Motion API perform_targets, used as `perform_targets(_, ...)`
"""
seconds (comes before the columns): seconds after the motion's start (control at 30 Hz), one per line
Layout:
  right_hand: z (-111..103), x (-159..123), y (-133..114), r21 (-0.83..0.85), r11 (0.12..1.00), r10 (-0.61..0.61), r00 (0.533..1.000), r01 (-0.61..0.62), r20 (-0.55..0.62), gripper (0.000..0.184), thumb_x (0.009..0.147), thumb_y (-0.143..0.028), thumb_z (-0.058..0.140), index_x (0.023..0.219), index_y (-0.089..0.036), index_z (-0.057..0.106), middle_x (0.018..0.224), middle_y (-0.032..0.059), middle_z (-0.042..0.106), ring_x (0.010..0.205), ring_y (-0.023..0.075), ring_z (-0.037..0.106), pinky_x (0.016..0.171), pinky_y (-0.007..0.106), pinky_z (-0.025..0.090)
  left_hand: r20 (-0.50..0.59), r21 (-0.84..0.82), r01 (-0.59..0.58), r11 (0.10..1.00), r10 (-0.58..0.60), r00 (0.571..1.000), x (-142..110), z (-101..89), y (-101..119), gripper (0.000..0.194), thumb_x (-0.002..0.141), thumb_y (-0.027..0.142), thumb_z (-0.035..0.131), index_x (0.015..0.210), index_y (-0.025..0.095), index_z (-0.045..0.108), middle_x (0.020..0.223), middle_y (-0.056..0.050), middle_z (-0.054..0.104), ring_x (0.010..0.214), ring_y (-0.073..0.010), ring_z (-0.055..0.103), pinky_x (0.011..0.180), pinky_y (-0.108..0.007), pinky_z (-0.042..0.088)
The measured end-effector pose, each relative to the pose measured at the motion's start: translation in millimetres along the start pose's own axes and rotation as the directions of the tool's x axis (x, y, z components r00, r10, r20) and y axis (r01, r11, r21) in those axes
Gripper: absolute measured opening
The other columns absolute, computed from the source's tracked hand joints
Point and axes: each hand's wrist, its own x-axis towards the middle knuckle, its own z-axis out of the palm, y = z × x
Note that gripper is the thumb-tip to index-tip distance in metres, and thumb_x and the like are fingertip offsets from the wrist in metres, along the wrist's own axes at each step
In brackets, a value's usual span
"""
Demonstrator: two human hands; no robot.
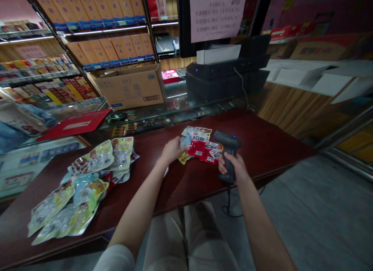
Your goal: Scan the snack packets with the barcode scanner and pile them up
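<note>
My right hand point(236, 168) is wrapped round the grip of a black barcode scanner point(228, 138), its head level with the packets and its cable hanging below. My left hand point(172, 149) reaches over the dark red table point(175, 185), fingers closed at the edge of a light-blue snack packet point(185, 142); the fingertips are partly hidden. Beside that lie several red and silver snack packets point(198, 148), overlapping in a small heap between the two hands. Farther left is a larger pile of shiny green and yellow snack packets point(87, 189), apart from both hands.
Behind the table, a glass counter holds an open cardboard box point(131, 88), a red folder point(78, 123), a black mouse point(115, 118) and a black printer-like machine point(224, 74) below a monitor with a paper notice point(217, 14). Boxed goods point(99, 8) fill the shelves.
</note>
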Motion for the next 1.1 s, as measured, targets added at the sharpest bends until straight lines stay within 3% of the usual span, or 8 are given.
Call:
perform_targets(0.23,4,-1,-1,-0.023,1.000,0.014,1.000,-0.015,-0.021,0.035,0.075,-0.038,0.071,0.098,-0.019,0.053,0.055,-0.0076,0.051,0.033,0.0061,0.040,0.034,0.021,0.031,-0.158,0.083,0.171,0.982,-0.157,0.975,-10,-16.6,-2,0.037,0.085,0.052,0.056,0.109,0.024,0.052,0.099,-0.015,0.071,0.095,-0.0339,0.068,0.078,-0.039,0.048)
perform_targets(0.43,7,2,0,-0.059,0.998,0.012,1.000,-0.013,-0.015,0.036,0.077,-0.039,0.069,0.102,-0.019,0.053,0.056,-0.0077,0.050,0.034,0.0059,0.040,0.035,0.021,0.032,-0.339,-0.329,0.114,0.937,-0.230,0.912,0,-10.4,-22,0.029,0.083,0.042,0.060,0.104,0.024,0.052,0.095,-0.008,0.071,0.093,-0.0279,0.068,0.080,-0.036,0.049)
perform_targets(0.53,17,7,3,-0.057,0.998,0.016,1.000,-0.016,0.001,0.035,0.077,-0.040,0.070,0.100,-0.020,0.053,0.056,-0.0079,0.050,0.033,0.0056,0.040,0.035,0.021,0.032,-0.402,-0.612,-0.055,0.789,-0.251,0.881,12,-0.6,-35,0.031,0.080,0.040,0.063,0.100,0.020,0.053,0.097,-0.008,0.070,0.092,-0.0240,0.067,0.083,-0.035,0.050)
perform_targets(0.63,34,16,7,-0.061,0.998,0.023,0.999,-0.021,0.034,0.031,0.077,-0.038,0.070,0.095,-0.020,0.053,0.056,-0.0073,0.052,0.034,0.0057,0.041,0.035,0.021,0.033,-0.419,-0.822,-0.227,0.523,-0.285,0.862,20,6.3,-43,0.040,0.078,0.043,0.064,0.106,0.018,0.052,0.107,-0.010,0.068,0.095,-0.0219,0.067,0.086,-0.036,0.052)
perform_targets(0.7,47,23,8,-0.072,0.997,0.036,0.997,-0.031,0.074,0.032,0.077,-0.037,0.069,0.098,-0.019,0.054,0.056,-0.0073,0.052,0.034,0.0058,0.042,0.035,0.021,0.033,-0.383,-0.897,-0.271,0.350,-0.308,0.871,23,7.5,-46,0.048,0.075,0.044,0.067,0.112,0.017,0.051,0.113,-0.011,0.068,0.097,-0.0217,0.067,0.087,-0.037,0.053)
perform_targets(0.77,60,29,8,-0.085,0.995,0.053,0.992,-0.043,0.113,0.036,0.078,-0.037,0.069,0.105,-0.018,0.055,0.057,-0.0075,0.052,0.034,0.0060,0.042,0.035,0.021,0.033,-0.337,-0.930,-0.263,0.256,-0.311,0.889,23,6.2,-49,0.054,0.069,0.040,0.073,0.114,0.017,0.053,0.116,-0.012,0.067,0.098,-0.0229,0.068,0.089,-0.040,0.053)
perform_targets(0.9,79,41,9,-0.107,0.992,0.080,0.980,-0.062,0.181,0.037,0.078,-0.037,0.068,0.106,-0.017,0.056,0.057,-0.0074,0.052,0.034,0.0058,0.041,0.036,0.021,0.034,-0.351,-0.907,-0.225,0.355,-0.344,0.871,22,1.1,-55,0.053,0.061,0.026,0.078,0.109,0.014,0.058,0.113,-0.013,0.070,0.101,-0.0251,0.068,0.093,-0.040,0.051)
perform_targets(1.1,84,47,21,-0.058,0.992,0.119,0.969,-0.108,0.218,0.035,0.079,-0.036,0.066,0.106,-0.017,0.055,0.057,-0.0076,0.052,0.034,0.0057,0.040,0.035,0.020,0.033,-0.478,-0.802,-0.275,0.530,-0.295,0.827,19,-1.3,-56,0.041,0.070,0.025,0.070,0.108,0.013,0.061,0.112,-0.012,0.071,0.103,-0.0236,0.067,0.095,-0.037,0.050)
